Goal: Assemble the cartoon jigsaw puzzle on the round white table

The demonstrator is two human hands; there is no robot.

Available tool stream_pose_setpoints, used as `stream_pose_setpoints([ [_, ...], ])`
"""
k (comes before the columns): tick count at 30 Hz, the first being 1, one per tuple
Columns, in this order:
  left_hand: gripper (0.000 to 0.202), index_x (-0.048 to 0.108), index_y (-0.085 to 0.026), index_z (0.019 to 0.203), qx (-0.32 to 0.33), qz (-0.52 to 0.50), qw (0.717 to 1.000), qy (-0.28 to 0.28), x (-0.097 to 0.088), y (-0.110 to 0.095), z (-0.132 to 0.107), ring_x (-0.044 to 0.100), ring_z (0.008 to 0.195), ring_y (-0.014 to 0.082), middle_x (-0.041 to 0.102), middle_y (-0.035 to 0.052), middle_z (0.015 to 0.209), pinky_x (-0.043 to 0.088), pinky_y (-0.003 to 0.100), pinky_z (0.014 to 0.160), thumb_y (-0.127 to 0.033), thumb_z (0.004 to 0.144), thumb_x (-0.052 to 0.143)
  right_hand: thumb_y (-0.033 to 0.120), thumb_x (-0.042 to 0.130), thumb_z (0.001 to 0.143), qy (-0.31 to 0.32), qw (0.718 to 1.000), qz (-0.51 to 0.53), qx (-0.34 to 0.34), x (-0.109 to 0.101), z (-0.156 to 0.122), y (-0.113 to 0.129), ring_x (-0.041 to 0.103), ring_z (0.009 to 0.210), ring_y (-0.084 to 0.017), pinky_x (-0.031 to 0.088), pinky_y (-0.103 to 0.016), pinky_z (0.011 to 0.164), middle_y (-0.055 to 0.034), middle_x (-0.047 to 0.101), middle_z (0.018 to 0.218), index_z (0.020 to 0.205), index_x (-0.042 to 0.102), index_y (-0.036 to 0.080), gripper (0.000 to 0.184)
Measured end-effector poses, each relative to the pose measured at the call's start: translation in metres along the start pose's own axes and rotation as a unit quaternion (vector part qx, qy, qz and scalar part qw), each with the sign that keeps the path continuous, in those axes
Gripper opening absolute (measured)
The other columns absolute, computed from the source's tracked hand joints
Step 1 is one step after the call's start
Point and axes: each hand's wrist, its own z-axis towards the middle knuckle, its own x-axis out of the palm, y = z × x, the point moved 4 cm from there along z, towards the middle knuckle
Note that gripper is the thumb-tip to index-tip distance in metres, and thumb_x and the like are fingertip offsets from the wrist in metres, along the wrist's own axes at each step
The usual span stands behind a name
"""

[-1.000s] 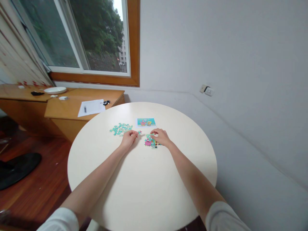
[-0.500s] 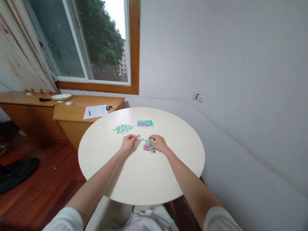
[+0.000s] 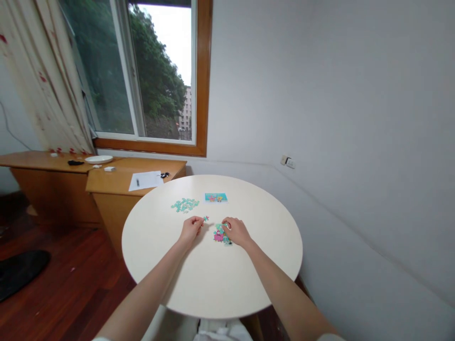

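My left hand (image 3: 191, 229) is closed in a pinch on a small jigsaw piece (image 3: 206, 218), teal with a touch of pink, held just over the table. To its right lies a partly joined jigsaw puzzle (image 3: 219, 235) with pink, teal and yellow parts. My right hand (image 3: 237, 231) curls over its upper right edge, thumb and fingers drawn together on a teal piece there; the fingers partly cover it. Farther back, a printed picture card (image 3: 215, 198) shows cartoon figures on teal. Left of the card, loose jigsaw pieces (image 3: 185, 205) lie in a spread pile.
The round white table (image 3: 213, 284) stands close to the wall (image 3: 337, 118). Behind it on the left, a wooden cabinet (image 3: 117, 182) carries a paper sheet (image 3: 146, 180) and a white plate (image 3: 99, 159). A black round base (image 3: 23, 272) rests on the floor.
The view has tilted up, so everything sits lower in the picture. My right fingers have shifted slightly over the joined puzzle's upper edge. My left hand still holds its piece.
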Motion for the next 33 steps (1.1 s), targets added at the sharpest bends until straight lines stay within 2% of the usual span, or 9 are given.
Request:
stream_pose_setpoints([
  [6,0.039,0.051,-0.013,0.056,-0.028,-0.035,0.999,0.015,-0.003,-0.003,-0.006,0.023,0.036,0.0011,0.033,-0.0098,0.04,0.012,0.019,0.039,-0.043,0.05,0.076,0.025,0.048,0.083,-0.001,1.0,0.002,-0.012,-0.003,-0.001,0.005,0.054,0.076,-0.014,0.033,-0.025,0.072,-0.0002,0.063,0.077,0.095,0.062,0.022,0.019],
  [10,0.041,0.051,-0.013,0.057,-0.053,-0.051,0.996,0.04,-0.006,-0.003,-0.008,0.024,0.036,0.0001,0.039,-0.0079,0.043,0.01,0.019,0.04,-0.042,0.047,0.078,0.023,0.049,0.08,-0.015,1.0,0.015,-0.009,-0.003,0.0,0.003,0.053,0.071,-0.013,0.033,-0.024,0.069,0.0011,0.061,0.072,0.087,0.062,0.022,0.015],
  [15,0.039,0.05,-0.012,0.057,-0.09,-0.045,0.993,0.053,-0.009,-0.004,-0.011,0.023,0.036,-0.0002,0.038,-0.0086,0.042,0.009,0.019,0.04,-0.038,0.05,0.078,0.021,0.051,0.077,-0.011,0.999,0.044,0.011,-0.002,0.001,0.0,0.052,0.064,-0.011,0.032,-0.021,0.064,0.0035,0.057,0.064,0.08,0.061,0.022,0.011],
  [20,0.036,0.051,-0.011,0.061,-0.093,-0.062,0.992,0.066,-0.01,-0.008,-0.013,0.025,0.037,-0.0009,0.045,-0.0064,0.049,0.011,0.019,0.041,-0.033,0.05,0.078,0.019,0.05,0.078,-0.008,0.999,0.029,0.01,-0.008,-0.002,0.005,0.05,0.063,-0.011,0.03,-0.021,0.063,0.0033,0.057,0.065,0.082,0.062,0.021,0.012],
  [27,0.036,0.049,-0.012,0.06,-0.095,-0.066,0.991,0.07,-0.01,-0.007,-0.013,0.023,0.038,-0.0009,0.04,-0.008,0.048,0.009,0.019,0.041,-0.033,0.051,0.076,0.02,0.049,0.079,-0.011,1.0,0.019,0.001,-0.007,-0.003,0.005,0.052,0.066,-0.012,0.03,-0.022,0.064,0.0019,0.059,0.067,0.082,0.061,0.021,0.013],
  [33,0.034,0.049,-0.012,0.06,-0.096,-0.07,0.991,0.061,-0.01,-0.009,-0.015,0.025,0.038,-0.001,0.043,-0.0069,0.049,0.01,0.019,0.041,-0.031,0.051,0.076,0.019,0.048,0.079,-0.018,1.0,0.017,0.0,-0.001,-0.001,0.0,0.053,0.067,-0.013,0.031,-0.022,0.066,0.0013,0.06,0.069,0.083,0.061,0.021,0.014],
])
